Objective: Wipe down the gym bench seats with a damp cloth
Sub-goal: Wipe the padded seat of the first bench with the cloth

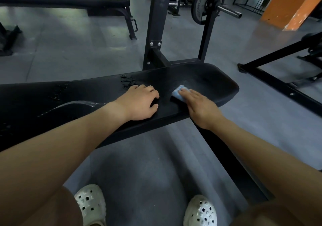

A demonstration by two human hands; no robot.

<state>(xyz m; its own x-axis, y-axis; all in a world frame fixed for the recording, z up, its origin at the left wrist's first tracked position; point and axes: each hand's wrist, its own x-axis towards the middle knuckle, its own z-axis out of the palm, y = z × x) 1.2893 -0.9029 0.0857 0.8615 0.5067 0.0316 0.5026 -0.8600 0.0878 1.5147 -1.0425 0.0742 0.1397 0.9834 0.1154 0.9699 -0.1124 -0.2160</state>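
Note:
A black padded bench seat (209,79) runs across the middle of the view, with water drops on its left and middle parts. My right hand (200,107) lies flat with straight fingers on a small blue cloth (178,93) and presses it onto the seat's right half. My left hand (139,102) rests on the seat just left of the cloth, fingers bent with the tips on the padding, holding nothing.
The bench's black upright frame (156,33) rises behind the seat, with a weight plate on a bar (205,4) to its right. Another black bench (69,0) stands at the back left. A black floor frame (278,79) lies to the right. My white clogs (90,203) stand on grey floor.

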